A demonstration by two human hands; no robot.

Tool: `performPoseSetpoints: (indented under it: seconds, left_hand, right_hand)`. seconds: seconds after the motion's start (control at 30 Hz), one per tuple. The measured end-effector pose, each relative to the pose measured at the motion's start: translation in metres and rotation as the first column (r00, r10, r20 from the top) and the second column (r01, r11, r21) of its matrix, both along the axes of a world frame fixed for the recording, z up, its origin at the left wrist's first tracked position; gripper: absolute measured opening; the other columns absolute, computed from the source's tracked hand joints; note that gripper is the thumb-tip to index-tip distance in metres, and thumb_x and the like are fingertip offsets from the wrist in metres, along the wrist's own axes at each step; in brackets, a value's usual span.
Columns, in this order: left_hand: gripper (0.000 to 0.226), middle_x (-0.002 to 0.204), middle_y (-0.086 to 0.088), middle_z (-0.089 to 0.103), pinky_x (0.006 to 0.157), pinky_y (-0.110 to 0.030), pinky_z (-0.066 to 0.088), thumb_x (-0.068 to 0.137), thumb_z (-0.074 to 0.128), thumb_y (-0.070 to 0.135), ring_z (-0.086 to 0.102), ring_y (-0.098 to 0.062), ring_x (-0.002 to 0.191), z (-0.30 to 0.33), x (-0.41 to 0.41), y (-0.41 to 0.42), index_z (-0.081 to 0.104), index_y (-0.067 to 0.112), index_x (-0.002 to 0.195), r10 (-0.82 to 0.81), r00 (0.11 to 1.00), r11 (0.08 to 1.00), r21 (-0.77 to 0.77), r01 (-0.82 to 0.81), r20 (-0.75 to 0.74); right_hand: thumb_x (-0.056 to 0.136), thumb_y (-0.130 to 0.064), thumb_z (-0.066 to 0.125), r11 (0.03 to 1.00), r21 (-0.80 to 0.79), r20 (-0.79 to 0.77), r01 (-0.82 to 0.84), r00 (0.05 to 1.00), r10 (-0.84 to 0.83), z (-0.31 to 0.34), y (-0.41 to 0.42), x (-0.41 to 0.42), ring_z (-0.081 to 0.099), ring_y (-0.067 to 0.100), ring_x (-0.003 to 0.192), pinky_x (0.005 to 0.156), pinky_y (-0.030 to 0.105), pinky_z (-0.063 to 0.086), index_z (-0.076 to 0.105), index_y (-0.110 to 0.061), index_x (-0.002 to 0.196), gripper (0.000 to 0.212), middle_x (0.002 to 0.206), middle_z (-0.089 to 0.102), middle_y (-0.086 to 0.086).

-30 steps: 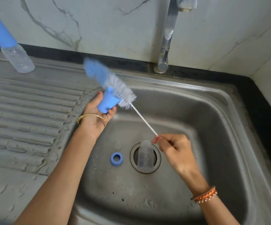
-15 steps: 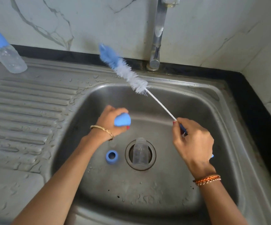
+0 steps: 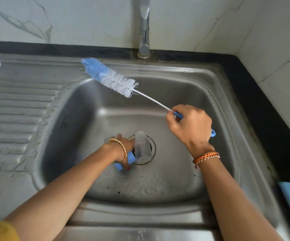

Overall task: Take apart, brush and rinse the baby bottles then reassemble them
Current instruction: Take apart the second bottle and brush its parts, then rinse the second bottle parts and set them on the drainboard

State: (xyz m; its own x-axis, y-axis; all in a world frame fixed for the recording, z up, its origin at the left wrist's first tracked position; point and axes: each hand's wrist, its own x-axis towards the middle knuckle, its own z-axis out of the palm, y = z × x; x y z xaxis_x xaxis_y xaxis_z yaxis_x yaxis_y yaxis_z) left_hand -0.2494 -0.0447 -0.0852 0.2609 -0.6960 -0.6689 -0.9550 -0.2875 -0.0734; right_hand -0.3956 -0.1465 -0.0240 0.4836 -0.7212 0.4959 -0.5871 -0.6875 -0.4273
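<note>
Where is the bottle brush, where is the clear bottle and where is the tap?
bottle brush [image 3: 118, 82]: head view, on the white bristles of its head.
clear bottle [image 3: 141, 146]: head view, on its see-through side, over the drain.
tap [image 3: 144, 28]: head view, on its upright metal pipe.

Sink [image 3: 215, 108]: brushed stainless steel, dull sheen, water spots and beads on floor and ribbed drainboard. Tap [image 3: 144, 32]: polished metal, glossier than sink. Brush [image 3: 109, 78]: white bristles, blue fuzzy tip, twisted wire stem, smooth blue plastic handle. Bottle [image 3: 141, 146]: clear plastic, slightly cloudy. Cap [image 3: 130, 158]: smooth matt blue plastic. Wall [image 3: 71, 18]: glossy marble-look tile, grey veins. Counter [image 3: 255, 94]: dark polished stone.
</note>
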Motion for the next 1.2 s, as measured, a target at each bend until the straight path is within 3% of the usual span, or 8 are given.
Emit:
performPoseSetpoints:
  seconds: [0.2, 0.33, 0.4, 0.53, 0.7, 0.83, 0.93, 1.2]
  left_hand:
    - [0.081, 0.127, -0.009, 0.051, 0.100, -0.038, 0.025, 0.076, 0.055, 0.067, 0.032, -0.028, 0.124, -0.011, -0.007, -0.001, 0.032, 0.011, 0.131, 0.027, 0.982, 0.999, -0.038, -0.020, 0.186]
    - [0.080, 0.126, -0.010, 0.050, 0.100, -0.037, 0.027, 0.077, 0.056, 0.066, 0.037, -0.029, 0.123, -0.008, -0.007, -0.003, 0.033, 0.008, 0.127, 0.131, 0.988, 0.982, -0.151, -0.117, 0.083]
    - [0.074, 0.126, -0.012, 0.051, 0.099, -0.037, 0.030, 0.081, 0.055, 0.061, 0.041, -0.030, 0.121, -0.006, -0.007, -0.004, 0.032, 0.007, 0.126, 0.168, 0.985, 0.966, -0.207, -0.155, 0.047]
    - [0.059, 0.121, -0.013, 0.057, 0.091, -0.035, 0.038, 0.089, 0.049, 0.054, 0.050, -0.030, 0.115, -0.002, -0.007, -0.009, 0.035, 0.010, 0.126, 0.145, 0.987, 0.930, -0.350, -0.112, 0.069]
    - [0.050, 0.113, -0.009, 0.062, 0.083, -0.034, 0.042, 0.090, 0.049, 0.050, 0.054, -0.028, 0.109, -0.008, -0.005, -0.011, 0.041, 0.014, 0.124, 0.135, 0.989, 0.879, -0.468, -0.093, 0.057]
    - [0.058, 0.113, -0.009, 0.062, 0.084, -0.035, 0.045, 0.089, 0.048, 0.054, 0.055, -0.028, 0.108, -0.019, -0.004, -0.008, 0.028, 0.032, 0.139, 0.157, 0.985, 0.899, -0.402, -0.173, -0.073]
    - [0.061, 0.123, -0.008, 0.058, 0.089, -0.036, 0.043, 0.091, 0.041, 0.057, 0.050, -0.029, 0.115, -0.022, -0.010, -0.008, 0.015, 0.043, 0.144, 0.104, 0.993, 0.934, -0.339, -0.114, -0.047]
    - [0.060, 0.122, -0.004, 0.059, 0.091, -0.036, 0.041, 0.087, 0.036, 0.066, 0.047, -0.028, 0.118, -0.028, -0.013, -0.009, 0.024, 0.043, 0.141, 0.099, 0.992, 0.946, -0.301, -0.117, -0.074]
  right_hand:
    - [0.072, -0.042, 0.044, 0.999, 0.038, 0.004, 0.024, 1.000, -0.024, 0.006, -0.003, -0.006, 0.053, 0.024, 0.052, 0.049, 0.023, 0.034, 0.063, -0.012, 0.058, 0.038, 0.051, 0.057, 0.002]
    - [0.072, -0.049, 0.043, 0.996, -0.061, -0.078, -0.065, 0.995, 0.060, 0.014, -0.014, -0.021, 0.054, 0.023, 0.047, 0.045, 0.016, 0.023, 0.062, -0.016, 0.053, 0.042, 0.048, 0.057, -0.001]
    - [0.069, -0.052, 0.040, 0.996, -0.071, -0.125, -0.049, 0.991, 0.040, 0.022, -0.020, -0.033, 0.058, 0.027, 0.051, 0.051, 0.020, 0.028, 0.063, -0.016, 0.053, 0.046, 0.050, 0.060, 0.002]
    - [0.069, -0.052, 0.046, 0.993, 0.079, -0.170, 0.082, 0.983, -0.068, 0.040, -0.030, -0.075, 0.056, 0.031, 0.068, 0.058, 0.027, 0.033, 0.064, -0.013, 0.059, 0.044, 0.057, 0.056, 0.007]
    - [0.084, -0.033, 0.063, 0.938, 0.145, -0.110, 0.314, 0.948, -0.300, 0.059, -0.030, -0.129, 0.042, 0.025, 0.058, 0.050, 0.027, 0.028, 0.067, -0.010, 0.066, 0.030, 0.056, 0.050, 0.009]
    - [0.090, -0.026, 0.054, 0.831, 0.144, -0.085, 0.537, 0.843, -0.531, 0.052, -0.040, -0.137, 0.035, 0.021, 0.052, 0.051, 0.027, 0.025, 0.066, -0.002, 0.070, 0.032, 0.060, 0.048, 0.011]
    - [0.091, -0.019, 0.049, 0.729, 0.202, -0.055, 0.654, 0.751, -0.658, 0.040, -0.045, -0.130, 0.037, 0.026, 0.060, 0.057, 0.028, 0.029, 0.064, 0.002, 0.076, 0.030, 0.065, 0.046, 0.013]
    - [0.087, -0.013, 0.050, 0.658, 0.164, -0.113, 0.735, 0.676, -0.728, 0.029, -0.051, -0.124, 0.048, 0.030, 0.068, 0.059, 0.031, 0.034, 0.067, -0.004, 0.087, 0.020, 0.076, 0.056, 0.015]
